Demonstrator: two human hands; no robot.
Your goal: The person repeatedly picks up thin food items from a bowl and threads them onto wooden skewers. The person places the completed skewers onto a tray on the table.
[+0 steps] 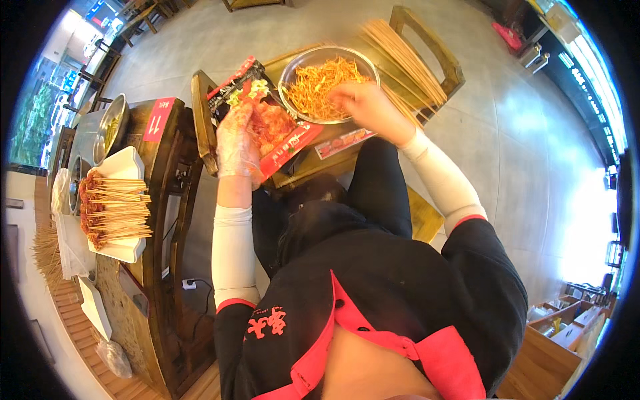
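My left hand, in a clear plastic glove, holds a red and black printed food packet by its left side. The packet bears pictures of food and writing. Just right of it stands a round metal-rimmed bowl of thin orange-yellow shreds. My right hand is over the bowl's right side, fingers bent together at the shreds; whether something is between the fingertips cannot be told. Long wooden skewers lie in a bundle beyond the bowl at the right. A small printed card lies below the bowl.
On the wooden table at the left, a white tray holds many skewers with red-coated food. A metal bowl, a red number card, a dark flat device and plastic bags stand or lie around it. A wooden chair-like frame surrounds the work surface.
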